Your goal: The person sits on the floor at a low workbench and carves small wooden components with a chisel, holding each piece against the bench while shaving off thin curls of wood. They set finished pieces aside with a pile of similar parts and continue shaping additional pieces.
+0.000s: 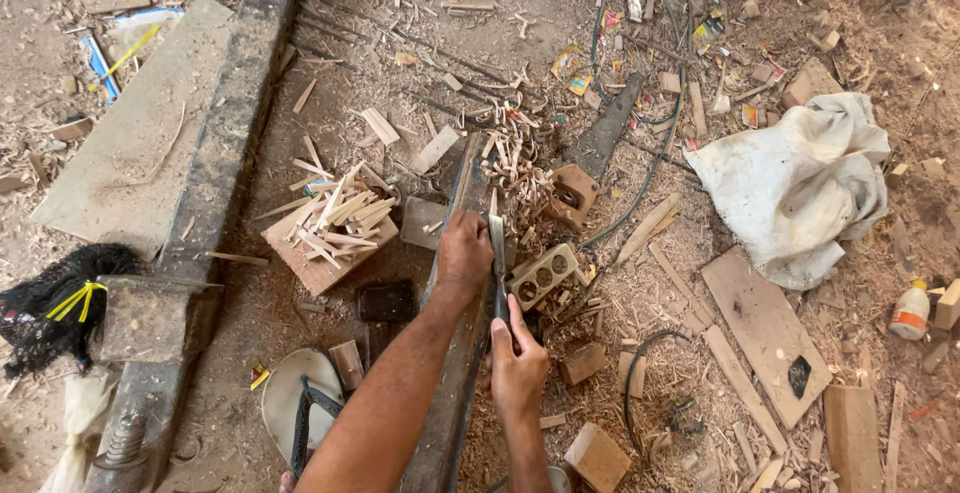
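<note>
A long dark wooden piece (452,393) runs from the bottom edge up to a heap of curled shavings (515,168). My left hand (465,255) rests on its top, fingers closed beside the flat metal blade (497,238) of a cutting tool. My right hand (517,361) grips the tool's dark handle (501,305) just to the right of the wood. The blade lies along the wood's right edge, pointing away from me. Whether the left hand grips the blade or only presses on the wood is unclear.
A block with three round holes (543,275) lies right of the blade. A board piled with thin splints (335,228) sits left. A heavy beam (215,183), a sandal (300,403), a white sack (800,183), planks (765,328) and a cable (650,168) lie among chips.
</note>
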Motion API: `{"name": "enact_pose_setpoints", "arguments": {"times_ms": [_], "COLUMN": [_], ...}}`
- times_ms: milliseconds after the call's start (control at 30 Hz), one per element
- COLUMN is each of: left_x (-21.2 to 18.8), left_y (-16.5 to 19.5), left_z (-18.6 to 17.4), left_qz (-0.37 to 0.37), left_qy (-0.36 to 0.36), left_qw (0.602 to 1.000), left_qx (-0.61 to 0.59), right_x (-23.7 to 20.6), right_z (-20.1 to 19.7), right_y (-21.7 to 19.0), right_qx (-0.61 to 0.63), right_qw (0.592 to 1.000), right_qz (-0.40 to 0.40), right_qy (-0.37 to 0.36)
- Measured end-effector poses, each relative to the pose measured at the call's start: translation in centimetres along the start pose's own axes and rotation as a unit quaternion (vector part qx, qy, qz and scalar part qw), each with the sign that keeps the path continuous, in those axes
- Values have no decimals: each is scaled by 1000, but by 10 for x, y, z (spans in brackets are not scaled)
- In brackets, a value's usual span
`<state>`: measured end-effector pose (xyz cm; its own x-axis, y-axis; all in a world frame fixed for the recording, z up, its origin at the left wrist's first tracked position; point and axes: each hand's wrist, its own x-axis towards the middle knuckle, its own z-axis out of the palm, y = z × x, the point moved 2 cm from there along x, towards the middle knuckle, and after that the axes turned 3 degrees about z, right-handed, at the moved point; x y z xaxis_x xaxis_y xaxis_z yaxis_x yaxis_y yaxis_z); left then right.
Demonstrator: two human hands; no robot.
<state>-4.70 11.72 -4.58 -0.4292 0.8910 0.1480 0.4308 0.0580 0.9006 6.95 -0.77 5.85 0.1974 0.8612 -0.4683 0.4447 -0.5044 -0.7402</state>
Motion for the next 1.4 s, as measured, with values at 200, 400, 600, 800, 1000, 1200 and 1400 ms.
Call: {"name": "enact_pose_setpoints", "arguments": {"times_ms": [200,400,600,800,1000,1200,1400], "left_x": [4,6,5,3,3,3,1], "left_y": [-7,4,4,6,6,3,1], "left_z": [6,-5,-5,-6,-4,-3,1], "left_qz": [-105,-43,-34,-42,-26,-22,-16], "left_qy": [-28,33,32,29,43,43,37], "left_qw": [993,997,998,998,997,998,998], "left_qx": [-41,-47,-42,-46,-57,-52,-54], "right_x": [-7,-2,2,6,13,16,19], "right_z": [-4,-5,-3,-3,-2,0,2], "right_y": [3,-1,1,0,2,6,4], "right_qx": [19,-29,-9,11,6,27,51], "right_qw": [999,999,1000,999,1000,1000,999], "right_qz": [41,6,-4,39,-29,5,-10], "right_qy": [-18,11,-3,-6,-2,-13,-2]}}
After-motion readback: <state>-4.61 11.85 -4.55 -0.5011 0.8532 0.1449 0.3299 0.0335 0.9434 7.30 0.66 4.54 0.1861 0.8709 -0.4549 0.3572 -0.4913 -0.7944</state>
